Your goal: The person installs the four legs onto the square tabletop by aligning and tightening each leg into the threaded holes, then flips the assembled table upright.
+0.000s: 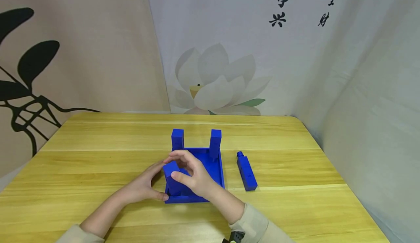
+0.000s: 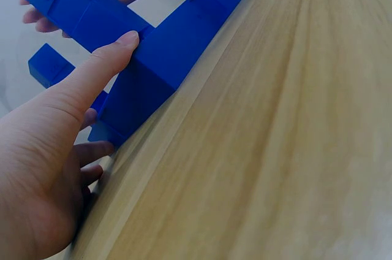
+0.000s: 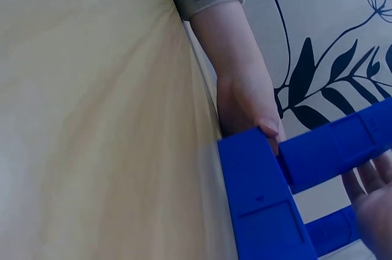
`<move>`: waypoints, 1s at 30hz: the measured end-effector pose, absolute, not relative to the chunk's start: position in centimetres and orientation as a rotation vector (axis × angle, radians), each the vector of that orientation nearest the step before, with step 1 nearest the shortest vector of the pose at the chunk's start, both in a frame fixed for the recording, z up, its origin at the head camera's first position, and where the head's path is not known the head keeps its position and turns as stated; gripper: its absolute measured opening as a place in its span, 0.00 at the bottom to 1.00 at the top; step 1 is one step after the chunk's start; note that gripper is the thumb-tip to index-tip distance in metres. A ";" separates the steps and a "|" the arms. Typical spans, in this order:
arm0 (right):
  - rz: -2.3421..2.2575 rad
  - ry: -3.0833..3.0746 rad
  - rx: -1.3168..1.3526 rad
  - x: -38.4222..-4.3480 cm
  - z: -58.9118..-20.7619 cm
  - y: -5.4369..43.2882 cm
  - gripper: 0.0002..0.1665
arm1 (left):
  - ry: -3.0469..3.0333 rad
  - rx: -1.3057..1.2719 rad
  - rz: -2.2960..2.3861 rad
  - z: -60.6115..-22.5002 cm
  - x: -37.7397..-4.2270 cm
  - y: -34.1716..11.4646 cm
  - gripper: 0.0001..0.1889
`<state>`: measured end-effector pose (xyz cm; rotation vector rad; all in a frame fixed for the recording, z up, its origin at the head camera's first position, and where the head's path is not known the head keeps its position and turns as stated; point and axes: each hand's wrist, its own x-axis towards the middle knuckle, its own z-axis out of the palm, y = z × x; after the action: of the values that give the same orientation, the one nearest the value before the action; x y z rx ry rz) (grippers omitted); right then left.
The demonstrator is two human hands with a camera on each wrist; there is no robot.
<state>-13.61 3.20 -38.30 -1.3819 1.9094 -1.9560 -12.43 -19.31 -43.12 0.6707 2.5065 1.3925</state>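
Note:
A shallow blue square tray with raised rims lies on the table, with square blue posts standing at three of its corners. At the front left corner, my left hand grips the tray's side, its thumb on the rim and its fingers lower down along the edge. My right hand curls round the front left post, thumb on the near side and fingers behind. That post stands up from the tray's side wall in the left wrist view. Part of the right hand's contact is hidden.
Two more posts, one at the back left and one at the back right, rise from the tray. A loose blue post with a narrow round end lies right of it on the wooden table. Printed curtains hang behind.

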 end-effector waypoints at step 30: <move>-2.022 1.830 -1.367 -13.9 -38.8 3.6 0.23 | 2.507 0.598 1.364 -43.2 -12.4 -19.3 0.56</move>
<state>-13.93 3.59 -38.84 -1.3674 1.8302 -2.0216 -12.42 -19.26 -43.18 0.5979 2.5067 1.3645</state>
